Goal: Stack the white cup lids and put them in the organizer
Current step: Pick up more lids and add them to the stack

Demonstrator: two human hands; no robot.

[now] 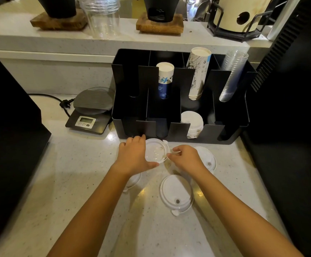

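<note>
Lid (132,180) perhaps, under left forearm.

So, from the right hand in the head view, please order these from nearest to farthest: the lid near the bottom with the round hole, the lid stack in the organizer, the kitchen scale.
From the right hand:
1. Lid with the round hole, on the counter just below the hand.
2. Lid stack, in the organizer's front slot, above the hand.
3. Kitchen scale, far to the left, beside the organizer.

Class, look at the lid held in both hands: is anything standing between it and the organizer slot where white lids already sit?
Nothing visible blocks it. The held lid, gripped by the left hand and right hand, sits just in front of the organizer. The lid stack leaves room above, and that slot is open on top.
</note>
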